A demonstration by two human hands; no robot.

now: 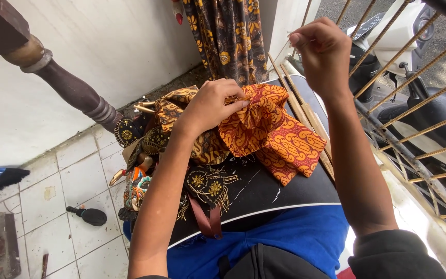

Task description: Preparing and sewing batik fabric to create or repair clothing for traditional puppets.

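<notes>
1. We see the left hand (pixel 213 103) pinching a fold of the orange cloth (pixel 277 134), which lies bunched on the black board (pixel 264 191) over the lap.
2. The right hand (pixel 322 51) is raised, its grip pressed on a thin thread (pixel 284 50); a needle we cannot make out.
3. We judge the cloth soft, light and limp; best held at the fold.
4. The puppet (pixel 145 155) lies beside it.

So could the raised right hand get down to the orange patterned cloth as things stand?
Probably yes. The right hand is pinched shut above the orange patterned cloth, apparently on a thin thread, with only open air between them. The left hand grips the cloth's left part, leaving the right part uncovered.
</notes>
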